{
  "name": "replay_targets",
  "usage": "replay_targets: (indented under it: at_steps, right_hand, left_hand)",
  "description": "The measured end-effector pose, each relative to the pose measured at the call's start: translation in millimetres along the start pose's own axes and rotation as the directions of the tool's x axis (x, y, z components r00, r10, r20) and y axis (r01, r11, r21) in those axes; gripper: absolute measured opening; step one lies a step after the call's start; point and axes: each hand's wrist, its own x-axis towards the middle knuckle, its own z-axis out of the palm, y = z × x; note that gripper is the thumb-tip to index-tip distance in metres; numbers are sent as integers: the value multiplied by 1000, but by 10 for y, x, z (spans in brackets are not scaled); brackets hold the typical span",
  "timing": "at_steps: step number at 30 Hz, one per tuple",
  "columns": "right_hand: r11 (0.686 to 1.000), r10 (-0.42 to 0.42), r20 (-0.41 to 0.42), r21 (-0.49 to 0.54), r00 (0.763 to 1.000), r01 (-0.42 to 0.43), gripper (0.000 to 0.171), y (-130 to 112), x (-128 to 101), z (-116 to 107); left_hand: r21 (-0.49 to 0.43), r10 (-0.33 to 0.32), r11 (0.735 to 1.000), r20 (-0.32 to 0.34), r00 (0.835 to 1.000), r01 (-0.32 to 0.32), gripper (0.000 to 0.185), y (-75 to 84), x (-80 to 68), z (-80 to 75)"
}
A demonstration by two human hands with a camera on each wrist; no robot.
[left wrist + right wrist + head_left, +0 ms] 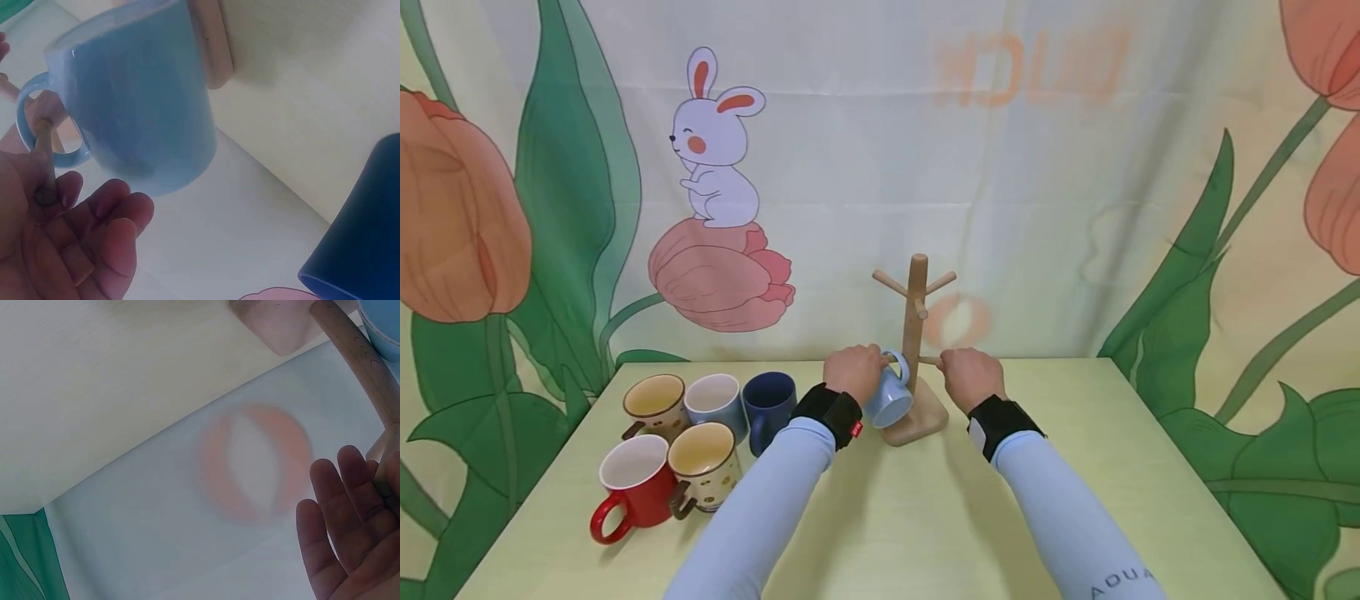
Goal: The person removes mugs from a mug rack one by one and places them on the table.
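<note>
A wooden mug tree [912,342] stands at the back of the table, tilted slightly in the head view. From its lower left peg [44,150] a light blue mug [137,100] hangs by its handle, its mouth tipped toward the front. My left hand [853,372] pinches the end of that peg between thumb and forefinger, other fingers loosely bent below the mug. On the opposite side, my right hand [972,375] grips the lower right peg [930,361], its remaining fingers loosely extended in the right wrist view. The upper pegs carry no mugs.
Several mugs are grouped on the left of the table: a dark blue mug [769,404], a white-and-blue mug [718,406], a red mug [643,492] and two patterned cream mugs, one nearer [711,475]. A printed curtain [850,167] hangs behind the table.
</note>
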Motion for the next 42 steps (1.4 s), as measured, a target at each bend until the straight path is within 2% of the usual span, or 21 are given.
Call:
replay_targets:
  at_steps: [11, 22, 28, 35, 42]
  right_hand:
    - [999, 20, -6, 34, 1000, -19, 17, 29, 66, 30]
    - [998, 26, 42, 48, 999, -28, 15, 50, 110, 14]
    - [998, 24, 27, 60, 999, -26, 14, 63, 127, 19]
    - [997, 27, 20, 77, 999, -29, 12, 122, 162, 70]
    - [995, 12, -19, 95, 1000, -10, 15, 158, 175, 123]
  left_hand:
    - [30, 31, 999, -57, 998, -30, 32, 58, -134, -38]
    - [8, 37, 999, -64, 997, -37, 34, 88, -163, 1]
    - [13, 43, 999, -106, 993, -42, 35, 115, -190, 10]
    - [52, 83, 996, -141, 987, -76, 34, 161, -213, 27]
    - [35, 70, 997, -157, 985, -65, 32, 204, -223, 40]
